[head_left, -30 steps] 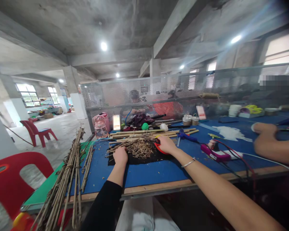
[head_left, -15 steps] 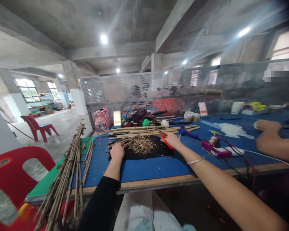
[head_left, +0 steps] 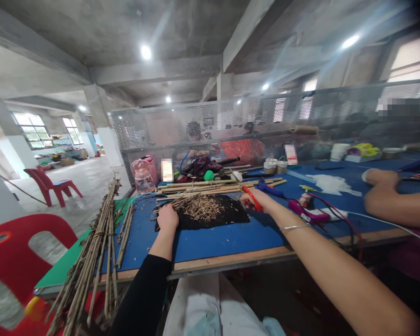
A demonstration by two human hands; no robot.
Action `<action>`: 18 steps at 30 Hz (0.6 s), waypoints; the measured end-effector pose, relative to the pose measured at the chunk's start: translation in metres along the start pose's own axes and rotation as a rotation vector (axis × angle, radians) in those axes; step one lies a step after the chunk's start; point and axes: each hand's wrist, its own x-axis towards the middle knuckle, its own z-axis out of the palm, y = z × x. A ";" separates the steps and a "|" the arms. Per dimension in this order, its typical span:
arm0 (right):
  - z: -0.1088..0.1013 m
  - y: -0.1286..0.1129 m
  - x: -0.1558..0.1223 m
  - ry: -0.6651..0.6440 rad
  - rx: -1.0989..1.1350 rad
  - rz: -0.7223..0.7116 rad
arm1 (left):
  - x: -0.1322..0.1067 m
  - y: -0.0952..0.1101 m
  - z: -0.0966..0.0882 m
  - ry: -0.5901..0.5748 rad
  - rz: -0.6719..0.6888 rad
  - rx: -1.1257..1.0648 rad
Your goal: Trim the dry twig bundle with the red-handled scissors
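Observation:
My left hand point(head_left: 168, 217), in a black sleeve, rests closed on the left edge of a black mat point(head_left: 227, 215) and grips some thin twigs point(head_left: 164, 205). A heap of cut twig pieces point(head_left: 201, 208) lies on the mat. My right hand point(head_left: 257, 199), with a thin bracelet at the wrist, holds red-handled scissors point(head_left: 249, 194) just off the mat's right side, blades pointing up and away. Long bamboo sticks point(head_left: 210, 187) lie across the blue table point(head_left: 213, 242) behind the mat.
A bundle of long dry stalks point(head_left: 98, 247) hangs over the table's left corner. A pink glue gun point(head_left: 306, 213) with cords lies to the right. Another person's arm point(head_left: 395, 205) rests at the far right. A pink bottle point(head_left: 143, 176), a mesh screen and red chairs point(head_left: 17, 252) surround the table.
My right hand lifted the red scissors off the mat's right edge and moved them right and slightly up. The left hand stayed on the twigs. My view shifted a little.

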 end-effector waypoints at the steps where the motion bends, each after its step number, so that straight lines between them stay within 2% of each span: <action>1: -0.003 0.000 0.002 0.018 -0.022 -0.003 | 0.000 0.000 0.000 -0.025 0.000 0.003; 5: -0.009 0.006 0.012 0.093 -0.193 0.021 | 0.001 0.000 0.001 -0.049 -0.001 0.009; 11: 0.008 0.017 0.013 0.169 -0.391 0.006 | 0.002 -0.002 0.004 -0.066 0.015 -0.011; 13: 0.014 0.013 0.010 0.199 -0.411 -0.024 | 0.001 -0.001 0.003 -0.062 0.028 -0.054; 18: 0.031 -0.016 -0.001 0.268 -0.406 -0.172 | 0.000 0.006 -0.003 0.068 0.133 -0.230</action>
